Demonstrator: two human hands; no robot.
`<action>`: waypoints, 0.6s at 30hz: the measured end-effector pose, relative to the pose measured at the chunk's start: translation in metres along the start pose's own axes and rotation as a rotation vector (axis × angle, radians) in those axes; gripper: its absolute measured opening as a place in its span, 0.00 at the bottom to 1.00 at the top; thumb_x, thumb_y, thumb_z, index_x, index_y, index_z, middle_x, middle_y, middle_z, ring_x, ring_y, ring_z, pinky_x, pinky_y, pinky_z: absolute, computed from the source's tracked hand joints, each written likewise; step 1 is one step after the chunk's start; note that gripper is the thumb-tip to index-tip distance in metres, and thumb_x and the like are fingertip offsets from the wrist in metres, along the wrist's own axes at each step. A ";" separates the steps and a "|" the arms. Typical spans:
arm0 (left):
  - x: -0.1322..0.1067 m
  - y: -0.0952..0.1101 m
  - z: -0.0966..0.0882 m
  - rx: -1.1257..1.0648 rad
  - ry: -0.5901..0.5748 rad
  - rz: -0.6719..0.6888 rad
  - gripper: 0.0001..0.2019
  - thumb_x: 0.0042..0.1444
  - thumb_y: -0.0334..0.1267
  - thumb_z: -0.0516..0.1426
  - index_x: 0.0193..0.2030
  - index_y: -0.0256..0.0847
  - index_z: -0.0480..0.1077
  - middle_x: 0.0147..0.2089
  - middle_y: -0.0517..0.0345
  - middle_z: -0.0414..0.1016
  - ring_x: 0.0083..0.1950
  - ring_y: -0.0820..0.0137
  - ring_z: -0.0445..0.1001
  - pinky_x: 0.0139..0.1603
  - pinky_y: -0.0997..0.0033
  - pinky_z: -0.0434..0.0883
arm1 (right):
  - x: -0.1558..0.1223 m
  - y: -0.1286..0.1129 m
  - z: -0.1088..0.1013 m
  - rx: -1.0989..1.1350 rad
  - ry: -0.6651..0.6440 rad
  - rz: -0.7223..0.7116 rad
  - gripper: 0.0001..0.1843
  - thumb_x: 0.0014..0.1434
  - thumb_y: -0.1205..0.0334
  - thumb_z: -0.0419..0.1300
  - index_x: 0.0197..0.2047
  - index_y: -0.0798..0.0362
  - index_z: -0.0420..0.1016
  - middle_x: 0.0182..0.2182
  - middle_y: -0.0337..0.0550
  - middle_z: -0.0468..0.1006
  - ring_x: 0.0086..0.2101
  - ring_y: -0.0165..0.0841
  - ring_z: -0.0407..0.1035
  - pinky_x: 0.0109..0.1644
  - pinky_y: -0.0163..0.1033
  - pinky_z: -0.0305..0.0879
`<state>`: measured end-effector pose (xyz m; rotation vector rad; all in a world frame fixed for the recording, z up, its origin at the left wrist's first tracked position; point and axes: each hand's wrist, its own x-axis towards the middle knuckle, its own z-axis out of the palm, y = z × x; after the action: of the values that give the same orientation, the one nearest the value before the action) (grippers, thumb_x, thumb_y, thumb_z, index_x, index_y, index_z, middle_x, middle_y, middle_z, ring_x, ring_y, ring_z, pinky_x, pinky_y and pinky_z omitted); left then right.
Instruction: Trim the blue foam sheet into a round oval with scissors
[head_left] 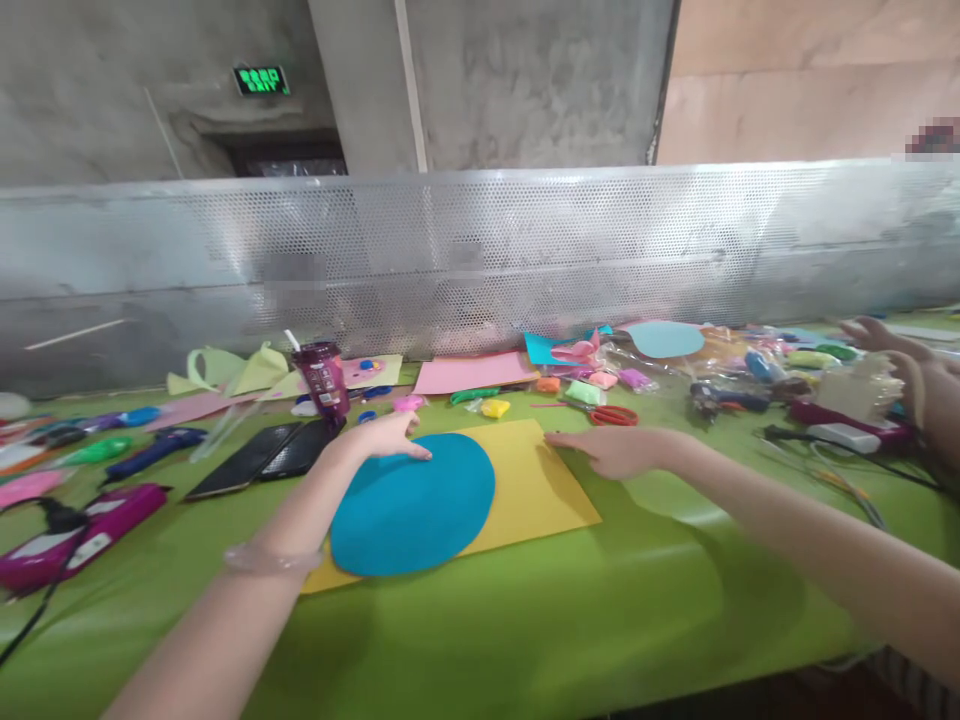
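Note:
A blue oval sheet (pixel 424 510) lies on a yellow rectangular sheet (pixel 536 480) in front of me, covering much of its left part. My left hand (pixel 386 438) rests at the oval's upper left edge, thumb and fingers apart. The thumb lies over the blue surface. My right hand (pixel 619 452) is at the upper right edge of the yellow sheet, its index finger stretched toward that edge and the others partly bent underneath. Neither hand grips anything. Just beyond the right hand lie red-handled scissors (pixel 613 414).
A purple cup with a straw (pixel 322 385) stands behind a black phone-like slab (pixel 244 462). Packets of coloured clay (pixel 585 393) and pink paper (pixel 472 374) lie at the back. Magenta power strips (pixel 82 535) with cables sit on the green table. Another person's hand (pixel 930 375) is at far right.

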<state>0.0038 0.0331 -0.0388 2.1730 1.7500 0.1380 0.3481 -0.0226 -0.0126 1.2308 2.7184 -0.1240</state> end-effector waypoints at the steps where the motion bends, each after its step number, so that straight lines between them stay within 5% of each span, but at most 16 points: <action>1: 0.005 -0.006 0.005 0.020 -0.017 -0.007 0.41 0.34 0.58 0.60 0.53 0.34 0.59 0.57 0.41 0.63 0.54 0.57 0.64 0.50 0.68 0.62 | -0.011 -0.002 -0.004 0.031 -0.073 0.020 0.40 0.47 0.76 0.47 0.64 0.55 0.46 0.58 0.44 0.57 0.51 0.36 0.61 0.52 0.39 0.60; 5: 0.012 -0.019 0.006 0.031 -0.073 0.008 0.41 0.31 0.62 0.58 0.51 0.37 0.61 0.52 0.45 0.67 0.49 0.59 0.68 0.44 0.68 0.64 | -0.050 -0.006 -0.033 0.142 -0.241 0.185 0.31 0.48 0.73 0.48 0.58 0.55 0.62 0.52 0.44 0.68 0.49 0.35 0.64 0.50 0.35 0.61; 8: 0.012 -0.018 -0.001 0.079 -0.132 0.017 0.38 0.30 0.62 0.58 0.47 0.39 0.63 0.48 0.48 0.69 0.44 0.59 0.69 0.40 0.68 0.64 | -0.050 -0.004 -0.040 0.111 -0.173 0.279 0.25 0.53 0.68 0.48 0.55 0.55 0.66 0.45 0.48 0.74 0.41 0.37 0.70 0.43 0.38 0.65; 12: 0.012 -0.013 -0.007 0.103 -0.169 0.027 0.35 0.29 0.61 0.58 0.42 0.41 0.64 0.45 0.52 0.70 0.43 0.60 0.68 0.38 0.70 0.62 | -0.018 -0.010 -0.018 0.051 0.096 0.068 0.26 0.59 0.63 0.43 0.59 0.61 0.59 0.57 0.52 0.60 0.54 0.40 0.57 0.58 0.42 0.52; 15: 0.009 -0.011 -0.006 0.100 -0.172 0.033 0.34 0.30 0.61 0.58 0.42 0.41 0.64 0.44 0.51 0.70 0.44 0.59 0.68 0.38 0.69 0.62 | -0.013 -0.016 0.000 0.089 0.007 -0.061 0.29 0.62 0.57 0.38 0.63 0.63 0.48 0.61 0.50 0.47 0.60 0.39 0.44 0.62 0.43 0.43; 18: 0.005 -0.012 -0.002 0.064 -0.127 0.045 0.35 0.30 0.59 0.59 0.44 0.39 0.63 0.48 0.48 0.68 0.47 0.57 0.67 0.41 0.68 0.63 | -0.047 -0.012 0.015 0.107 -0.092 -0.044 0.31 0.61 0.51 0.38 0.64 0.57 0.43 0.62 0.42 0.43 0.60 0.38 0.40 0.63 0.42 0.42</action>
<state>-0.0072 0.0402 -0.0417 2.2149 1.6583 -0.0449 0.3710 -0.0677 -0.0194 1.1616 2.6911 -0.3265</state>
